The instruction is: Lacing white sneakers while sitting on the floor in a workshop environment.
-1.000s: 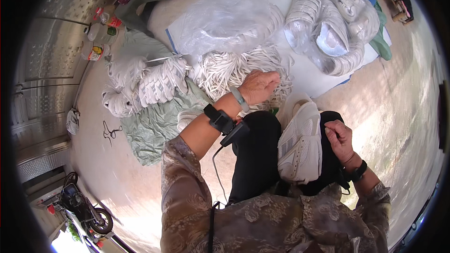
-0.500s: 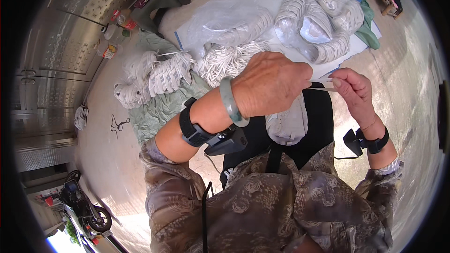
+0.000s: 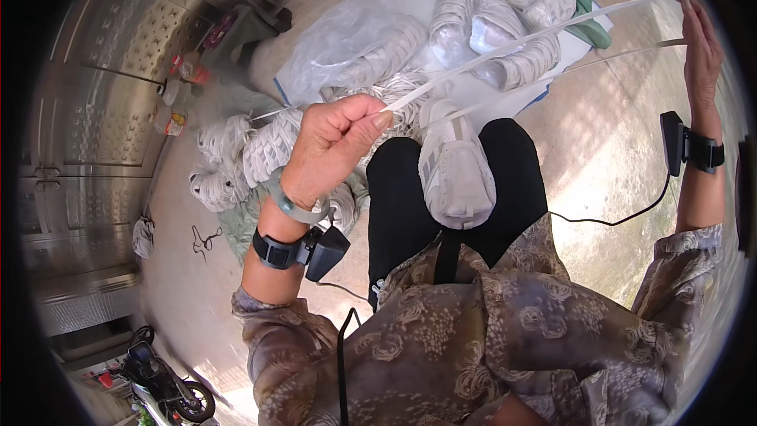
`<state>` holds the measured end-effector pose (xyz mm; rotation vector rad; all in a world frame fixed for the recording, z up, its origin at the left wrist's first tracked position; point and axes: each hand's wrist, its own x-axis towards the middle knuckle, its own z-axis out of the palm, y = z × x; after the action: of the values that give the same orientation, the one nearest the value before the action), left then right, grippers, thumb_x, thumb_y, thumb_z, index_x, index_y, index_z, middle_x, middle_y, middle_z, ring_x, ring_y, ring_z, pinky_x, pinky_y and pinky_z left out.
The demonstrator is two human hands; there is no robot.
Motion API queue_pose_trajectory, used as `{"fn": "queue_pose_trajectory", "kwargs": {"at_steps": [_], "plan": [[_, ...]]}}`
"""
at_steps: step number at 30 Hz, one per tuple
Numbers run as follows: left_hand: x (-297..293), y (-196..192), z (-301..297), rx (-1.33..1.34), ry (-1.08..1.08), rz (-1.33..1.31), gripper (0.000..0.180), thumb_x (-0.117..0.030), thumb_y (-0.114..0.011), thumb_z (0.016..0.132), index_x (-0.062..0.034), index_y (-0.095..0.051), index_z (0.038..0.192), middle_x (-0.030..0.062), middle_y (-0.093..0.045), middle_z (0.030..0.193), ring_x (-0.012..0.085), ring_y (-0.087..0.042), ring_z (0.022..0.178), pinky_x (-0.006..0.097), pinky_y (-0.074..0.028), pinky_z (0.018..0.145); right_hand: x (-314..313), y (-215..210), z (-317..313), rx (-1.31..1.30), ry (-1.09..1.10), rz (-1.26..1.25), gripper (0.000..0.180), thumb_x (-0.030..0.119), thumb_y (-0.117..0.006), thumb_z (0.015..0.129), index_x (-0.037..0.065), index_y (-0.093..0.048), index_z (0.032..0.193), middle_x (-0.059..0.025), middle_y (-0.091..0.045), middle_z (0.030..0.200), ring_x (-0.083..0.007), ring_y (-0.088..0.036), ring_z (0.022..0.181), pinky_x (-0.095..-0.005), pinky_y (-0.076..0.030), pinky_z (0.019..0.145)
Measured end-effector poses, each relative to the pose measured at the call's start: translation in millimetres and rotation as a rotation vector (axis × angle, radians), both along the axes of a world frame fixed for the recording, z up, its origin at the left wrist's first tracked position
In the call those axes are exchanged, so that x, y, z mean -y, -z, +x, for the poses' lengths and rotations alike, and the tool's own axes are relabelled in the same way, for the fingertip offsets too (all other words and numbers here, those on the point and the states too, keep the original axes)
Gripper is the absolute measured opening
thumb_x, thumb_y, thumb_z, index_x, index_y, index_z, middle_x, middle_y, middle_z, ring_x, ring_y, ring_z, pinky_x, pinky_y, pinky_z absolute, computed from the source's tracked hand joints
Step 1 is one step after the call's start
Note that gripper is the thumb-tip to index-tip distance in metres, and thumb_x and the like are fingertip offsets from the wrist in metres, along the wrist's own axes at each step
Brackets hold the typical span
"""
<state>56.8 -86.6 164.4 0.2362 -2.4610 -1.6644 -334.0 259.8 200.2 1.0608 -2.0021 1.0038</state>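
A pale grey-white sneaker lies on my lap between my black-trousered thighs, its heel toward me. A flat white shoelace stretches across the view between my hands. My left hand is closed, pinching the lace between thumb and forefinger, left of the shoe. Far out at the upper right, my right hand is raised with the lace caught at its fingers. A second strand of lace runs from near the shoe's front up to this hand.
Ahead on a white sheet lie a heap of white laces, plastic-wrapped shoes and a clear plastic bag. Bundled shoes rest on green cloth to the left. Jars stand by metal doors; a motorcycle is lower left.
My hands have spread apart: the left moved left, the right swung out and up to the right. The lace is now drawn long between them, and the sneaker shows more fully.
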Motion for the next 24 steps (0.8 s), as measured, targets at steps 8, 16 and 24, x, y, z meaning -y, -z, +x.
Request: {"fn": "queue_pose_trajectory", "kwargs": {"at_steps": [8,16,24], "plan": [[-48,64,-18,-0.045,0.148,-0.443,0.010,-0.013,-0.059,0.083,-0.0036,-0.059,0.080,0.0085,-0.052,0.058,0.0242,-0.053,0.052,0.029,-0.042,0.050,146,113,213,1.039,-1.041,0.388,0.037,0.027,-0.054,0.088,0.003,-0.054,0.116,-0.0111,-0.058,0.106,-0.0208,-0.053,0.102,-0.0312,-0.039,0.090],[-49,108,-2,0.022,0.205,-0.265,0.015,-0.010,-0.068,0.073,-0.0046,-0.059,0.085,0.0100,-0.053,0.059,0.0233,-0.051,0.051,0.025,-0.043,0.051,138,147,241,0.897,-1.102,0.564,0.019,0.019,-0.056,0.087,0.002,-0.058,0.081,-0.0083,-0.048,0.059,-0.0133,-0.051,0.052,-0.0300,-0.041,0.052],[14,213,-47,0.100,-0.328,-0.704,0.023,-0.006,-0.062,0.068,-0.0032,-0.061,0.090,0.0102,-0.063,0.076,0.0215,-0.060,0.069,0.032,-0.048,0.067,139,149,215,1.495,-0.734,0.435,0.014,0.013,-0.049,0.092,0.002,-0.058,0.090,-0.0006,-0.052,0.062,-0.0072,-0.047,0.054,-0.0213,-0.041,0.050]]}}
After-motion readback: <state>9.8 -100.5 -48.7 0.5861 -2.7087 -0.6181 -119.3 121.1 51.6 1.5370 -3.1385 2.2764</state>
